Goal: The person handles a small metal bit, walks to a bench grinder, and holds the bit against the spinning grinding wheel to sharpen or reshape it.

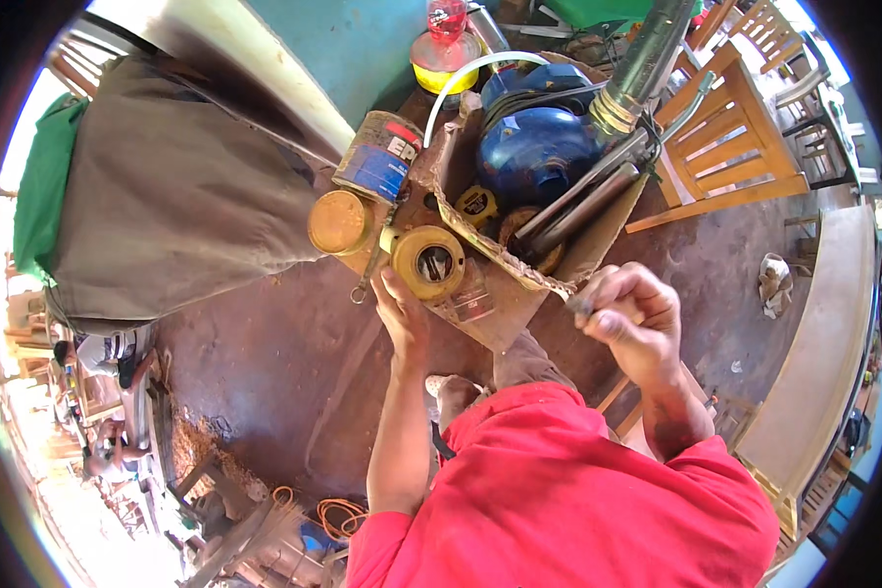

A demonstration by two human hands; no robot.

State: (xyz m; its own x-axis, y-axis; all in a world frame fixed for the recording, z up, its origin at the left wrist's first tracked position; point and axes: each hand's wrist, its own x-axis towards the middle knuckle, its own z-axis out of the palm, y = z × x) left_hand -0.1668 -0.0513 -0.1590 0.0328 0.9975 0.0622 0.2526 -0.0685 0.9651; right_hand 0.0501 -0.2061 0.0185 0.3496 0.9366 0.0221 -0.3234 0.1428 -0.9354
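My left hand [402, 316] grips the near left side of a round, yellow-brown tin [404, 257] that stands open at the top, with something dark and shiny inside. My right hand [637, 318] is raised at the right of the box, its fingertips pinching a small dark grey lump [580, 306] whose kind I cannot make out. Left of the open tin lies another yellow tin [340, 222] with its top closed. Between the two tins rests a metal wrench [372, 267]. A small reddish packet or block [472, 296] sits right of the open tin.
A torn cardboard box [461, 211] holds a blue machine [539, 147], metal tubes [583, 211] and a tape measure [476, 207]. A blue-and-red can [376, 162] stands behind the tins. A brown cover [176, 196] hangs at left; a wooden chair [725, 137] and long pale board [818, 343] are at right.
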